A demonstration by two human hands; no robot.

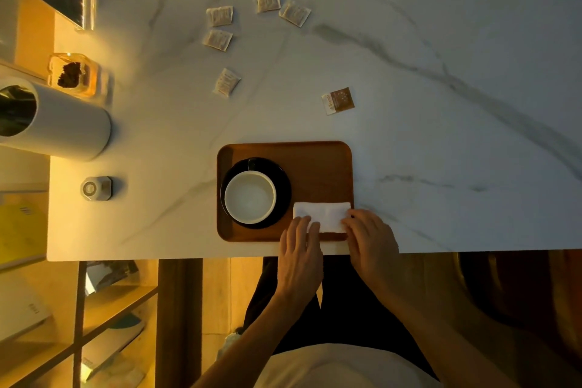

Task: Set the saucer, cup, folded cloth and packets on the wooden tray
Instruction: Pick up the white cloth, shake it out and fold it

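Note:
A wooden tray (pixel 318 164) lies near the front edge of the marble table. On its left half sits a black saucer (pixel 282 189) carrying a white cup (pixel 250 197). A white folded cloth (pixel 324 214) rests on the tray's near right corner. My left hand (pixel 300 249) touches the cloth's left end with its fingertips, and my right hand (pixel 371 239) pinches its right end. Several pale packets (pixel 219 16) lie scattered on the table beyond the tray, and a brown packet (pixel 338 101) lies closer to it.
At the left edge stand a white cylinder (pixel 63 121) lying sideways in view, a glass jar with dark contents (pixel 74 74) and a small grey cap-like object (pixel 96 188). Wooden shelving (pixel 116 309) sits below the table's front edge.

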